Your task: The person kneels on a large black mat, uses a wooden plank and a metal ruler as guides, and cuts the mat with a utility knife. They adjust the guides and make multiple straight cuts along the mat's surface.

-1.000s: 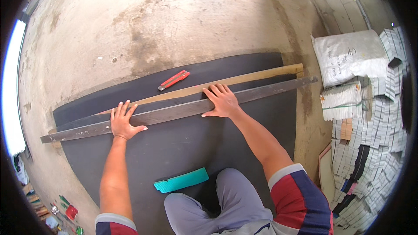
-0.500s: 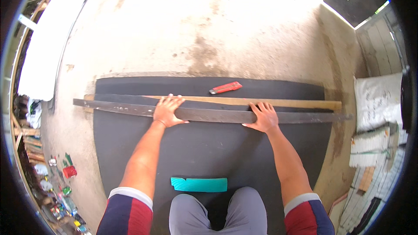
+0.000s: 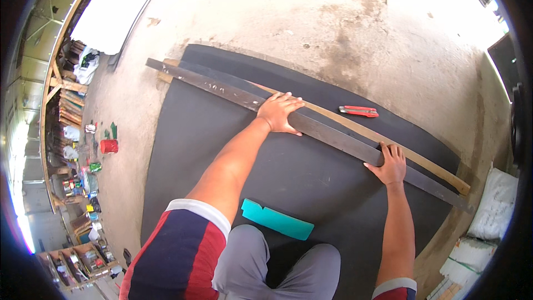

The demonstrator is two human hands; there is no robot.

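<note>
A long dark flat bar (image 3: 338, 137) lies across a large black sheet (image 3: 200, 161) on the floor, slanting from far left to near right. My left hand (image 3: 279, 113) straddles it near its middle, fingers over the far edge and thumb at the near edge. Farther right, my right hand (image 3: 391, 165) clasps it the same way, with the fingers bent. Just beyond the bar runs a narrow wooden strip (image 3: 422, 165), nearly alongside it. A red utility knife (image 3: 360, 111) rests on the sheet past the strip, touched by neither hand.
A teal strip-shaped piece (image 3: 277, 220) with a notched edge lies before my knees. White sacks (image 3: 492, 205) stand at the right. Along the left are a red container (image 3: 109, 146), stacked wood (image 3: 70, 108) and a shelf of small items (image 3: 78, 264). Concrete floor (image 3: 266, 16) surrounds the sheet.
The head view has turned, so the sheet, bar and wooden strip now slant down to the right. Both hands stay on the bar. More of the left-side clutter shows.
</note>
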